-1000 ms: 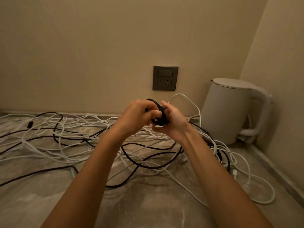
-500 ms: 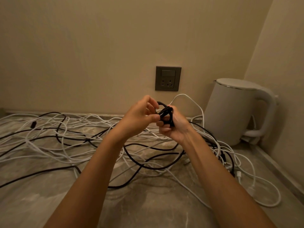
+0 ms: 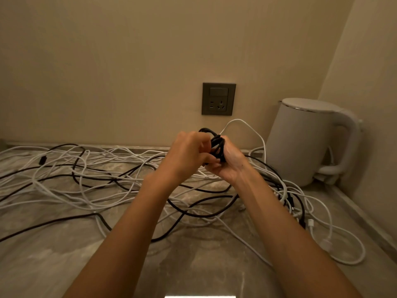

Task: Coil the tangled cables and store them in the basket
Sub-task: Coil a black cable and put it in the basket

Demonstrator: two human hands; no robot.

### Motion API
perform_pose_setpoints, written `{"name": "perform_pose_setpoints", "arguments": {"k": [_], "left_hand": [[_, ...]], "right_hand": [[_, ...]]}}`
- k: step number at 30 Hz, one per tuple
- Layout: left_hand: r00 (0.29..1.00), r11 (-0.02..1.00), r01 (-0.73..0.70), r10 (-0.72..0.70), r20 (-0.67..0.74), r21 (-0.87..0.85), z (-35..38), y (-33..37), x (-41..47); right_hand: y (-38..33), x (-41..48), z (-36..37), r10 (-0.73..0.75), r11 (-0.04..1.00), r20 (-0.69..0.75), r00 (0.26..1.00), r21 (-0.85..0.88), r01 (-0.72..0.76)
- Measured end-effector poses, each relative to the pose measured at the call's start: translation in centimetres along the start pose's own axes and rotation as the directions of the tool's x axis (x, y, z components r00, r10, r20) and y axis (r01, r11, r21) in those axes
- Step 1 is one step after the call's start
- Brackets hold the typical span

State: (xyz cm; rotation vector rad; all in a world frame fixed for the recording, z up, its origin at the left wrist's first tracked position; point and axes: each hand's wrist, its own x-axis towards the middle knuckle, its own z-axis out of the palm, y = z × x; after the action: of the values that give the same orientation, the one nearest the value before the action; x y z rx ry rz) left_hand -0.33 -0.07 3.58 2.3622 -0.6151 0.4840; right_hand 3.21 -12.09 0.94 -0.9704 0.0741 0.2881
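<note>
In the head view, a small black cable coil (image 3: 216,144) is held up between both hands. It is clasped by the curled fingers of the right hand (image 3: 228,166) and gripped from the other side by the bent fingers of the left hand (image 3: 187,153). Below the fingers, tangled cables (image 3: 86,179) are spread over the countertop (image 3: 193,269). A wall socket (image 3: 218,98) is seen above the fingers, and a white kettle (image 3: 300,145) to their right.
</note>
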Motion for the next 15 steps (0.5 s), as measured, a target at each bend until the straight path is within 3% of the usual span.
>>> {"name": "perform_pose_setpoints", "arguments": {"k": [6, 11, 15], "left_hand": [[0.991, 0.998, -0.067, 0.067, -0.119, 0.002, 0.9, -0.7, 0.3], [0.954, 0.994, -0.109, 0.098, -0.283, -0.026, 1.9, -0.4, 0.0], [0.950, 0.995, -0.083, 0.093, -0.299, 0.047, 2.1, -0.5, 0.0]], "right_hand": [[-0.4, 0.1, -0.6, 0.024, 1.000, 0.059, 0.998, 0.014, -0.025], [0.1, 0.0, -0.8, 0.105, 0.986, 0.209, 0.972, 0.107, -0.129], [0.1, -0.2, -0.8, 0.132, 0.981, 0.236, 0.963, 0.106, -0.160]]}}
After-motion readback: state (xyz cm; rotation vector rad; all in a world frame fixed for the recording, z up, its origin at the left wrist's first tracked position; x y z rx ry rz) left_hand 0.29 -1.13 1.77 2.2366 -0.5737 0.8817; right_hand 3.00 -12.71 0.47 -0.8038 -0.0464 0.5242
